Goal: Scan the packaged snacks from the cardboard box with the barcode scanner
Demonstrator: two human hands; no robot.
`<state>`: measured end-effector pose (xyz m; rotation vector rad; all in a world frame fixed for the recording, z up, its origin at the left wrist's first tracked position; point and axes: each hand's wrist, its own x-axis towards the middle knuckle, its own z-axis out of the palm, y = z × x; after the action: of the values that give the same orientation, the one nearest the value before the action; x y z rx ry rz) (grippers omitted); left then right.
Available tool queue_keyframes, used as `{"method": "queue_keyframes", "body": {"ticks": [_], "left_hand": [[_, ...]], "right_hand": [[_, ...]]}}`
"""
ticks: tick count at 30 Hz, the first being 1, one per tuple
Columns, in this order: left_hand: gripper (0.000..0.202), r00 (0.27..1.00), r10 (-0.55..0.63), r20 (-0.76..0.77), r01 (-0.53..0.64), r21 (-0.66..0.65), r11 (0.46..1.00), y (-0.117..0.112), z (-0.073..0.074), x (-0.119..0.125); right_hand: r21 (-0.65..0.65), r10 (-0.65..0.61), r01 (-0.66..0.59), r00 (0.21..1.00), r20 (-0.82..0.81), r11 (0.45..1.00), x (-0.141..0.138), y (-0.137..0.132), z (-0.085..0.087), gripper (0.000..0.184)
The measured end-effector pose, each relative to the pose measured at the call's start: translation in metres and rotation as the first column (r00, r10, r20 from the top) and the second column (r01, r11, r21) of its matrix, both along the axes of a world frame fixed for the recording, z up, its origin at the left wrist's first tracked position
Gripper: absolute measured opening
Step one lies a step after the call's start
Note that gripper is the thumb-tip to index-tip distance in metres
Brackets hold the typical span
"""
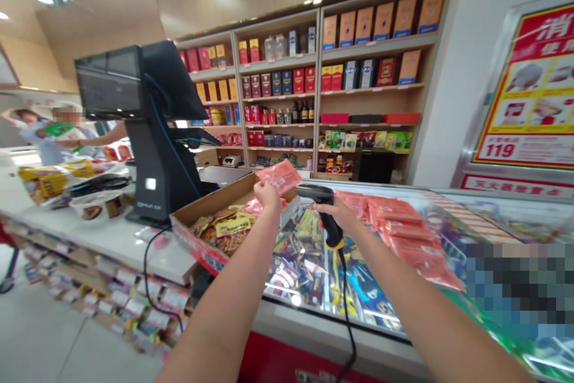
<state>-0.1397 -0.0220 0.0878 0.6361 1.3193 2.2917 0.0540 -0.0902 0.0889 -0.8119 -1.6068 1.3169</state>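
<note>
My left hand (267,195) is closed on a flat pink-red packet (278,175), held up above the corner of a cardboard box. My right hand (338,214) grips a black handheld barcode scanner (320,204) with a yellow band and a black cable hanging down; its head points left toward the packet. Both hands hover over the glass lid of a chest freezer (314,263). A row of similar pink-red packets (403,233) lies on the glass to the right.
A cardboard box of snack packs (219,224) sits on the white counter (112,236) beside a black till screen (134,108). Shelves of boxed goods (314,84) line the back wall. Another person (67,132) stands far left. A red-yellow poster (533,90) hangs right.
</note>
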Motion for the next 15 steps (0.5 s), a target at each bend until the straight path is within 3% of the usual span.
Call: {"method": "queue_keyframes", "body": {"ticks": [4, 6, 9, 12, 15], "left_hand": [[0.048, 0.978, 0.204, -0.046, -0.208, -0.162, 0.965, -0.017, 0.010, -0.033], [0.060, 0.958, 0.241, -0.156, -0.265, -0.159, 0.951, -0.023, 0.009, -0.035], [0.062, 0.903, 0.246, -0.352, -0.294, -0.089, 0.952, -0.028, 0.007, -0.022], [0.055, 0.836, 0.159, -0.525, -0.192, -0.008, 0.981, -0.026, 0.001, 0.005], [0.046, 0.758, -0.058, -0.650, 0.067, -0.011, 0.998, -0.015, -0.020, 0.041]], "right_hand": [[-0.027, 0.023, -0.024, 1.000, -0.013, 0.999, -0.022, -0.008, 0.003, 0.031], [-0.043, 0.023, -0.023, 1.000, -0.006, 0.999, -0.023, -0.011, -0.001, 0.030], [-0.057, 0.003, -0.003, 1.000, -0.003, 0.998, -0.013, -0.011, -0.010, 0.028], [-0.060, -0.053, 0.052, 0.998, -0.029, 0.997, 0.006, -0.008, -0.021, 0.027], [-0.097, -0.143, 0.134, 0.985, -0.092, 0.986, 0.032, -0.006, -0.031, 0.026]]}}
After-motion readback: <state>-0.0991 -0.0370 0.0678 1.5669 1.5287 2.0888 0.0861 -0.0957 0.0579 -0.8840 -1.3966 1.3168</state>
